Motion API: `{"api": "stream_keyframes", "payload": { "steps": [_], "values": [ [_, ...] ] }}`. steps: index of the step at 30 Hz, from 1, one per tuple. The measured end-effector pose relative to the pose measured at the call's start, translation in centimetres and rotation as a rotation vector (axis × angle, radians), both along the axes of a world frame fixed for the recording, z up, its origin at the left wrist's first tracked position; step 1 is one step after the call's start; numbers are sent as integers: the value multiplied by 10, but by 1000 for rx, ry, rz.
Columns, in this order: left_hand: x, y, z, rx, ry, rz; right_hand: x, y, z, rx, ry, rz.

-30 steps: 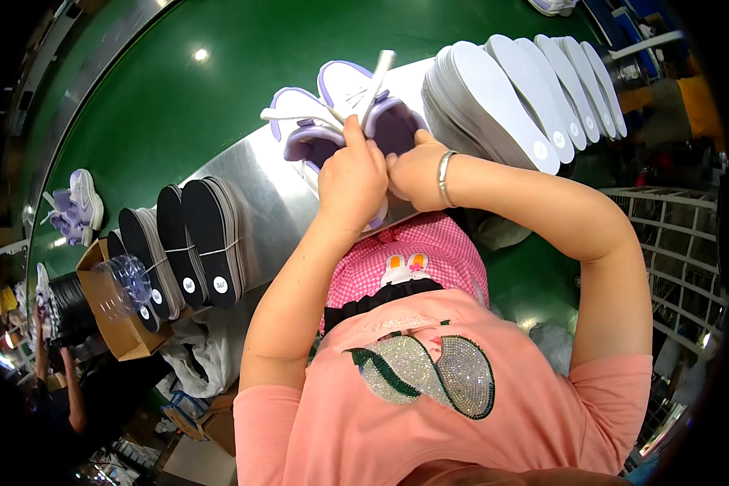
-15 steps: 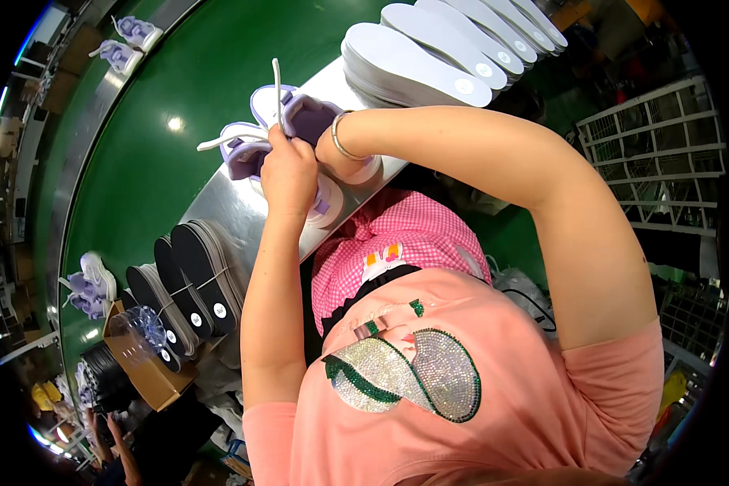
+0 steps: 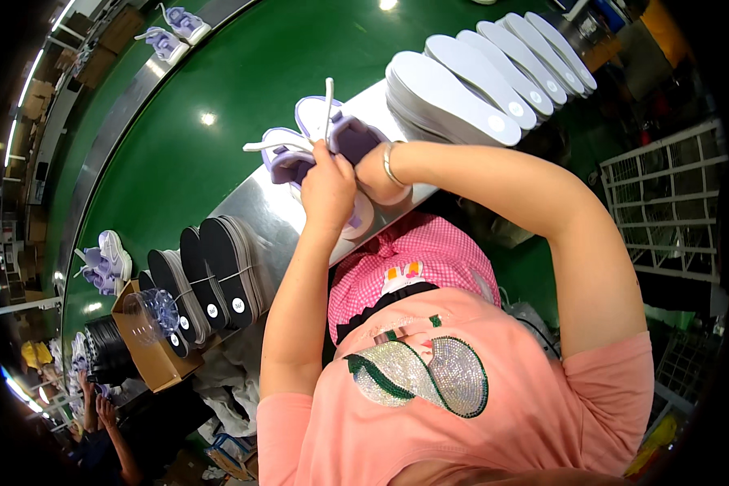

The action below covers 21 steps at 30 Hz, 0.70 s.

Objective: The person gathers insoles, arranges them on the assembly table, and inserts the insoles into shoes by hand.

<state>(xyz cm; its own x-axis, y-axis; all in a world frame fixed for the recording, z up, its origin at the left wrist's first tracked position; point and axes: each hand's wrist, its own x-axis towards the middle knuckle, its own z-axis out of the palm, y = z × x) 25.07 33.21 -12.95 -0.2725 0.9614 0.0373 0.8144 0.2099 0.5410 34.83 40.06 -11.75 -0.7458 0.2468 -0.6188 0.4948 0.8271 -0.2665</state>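
Note:
A pair of white and lilac sneakers rests side by side on the metal bench edge, openings toward me. My left hand (image 3: 330,188) is closed at the inner collar of the left sneaker (image 3: 288,167), thumb side up. My right hand (image 3: 378,174), with a bangle at the wrist, bends down at the heel of the right sneaker (image 3: 353,139) and appears to grip it; its fingertips are hidden. One white lace (image 3: 329,105) stands upright beside my left fist. Another white lace (image 3: 271,147) sticks out to the left.
White insoles (image 3: 454,97) lie stacked to the right; tied black insoles (image 3: 233,271) stand at the left. Beyond them are a cardboard box (image 3: 150,344) with clear plastic and more lilac sneakers (image 3: 105,263). A green conveyor belt (image 3: 243,73) runs behind. A co-worker's arms (image 3: 109,417) show lower left.
The whole view has shifted, so the bench and sneakers sit farther right and lower in the picture. Both hands keep nearly the same hold at the sneakers.

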Motion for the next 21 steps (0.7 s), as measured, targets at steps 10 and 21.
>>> {"api": "stream_keyframes", "payload": {
  "steps": [10,21],
  "values": [
    [-31,-71,33,191,-184,-138,71,11,65,-104,801,-315],
    [-38,-29,13,-451,92,-731,19,-1,23,-155,-47,-13]
  ]
}}
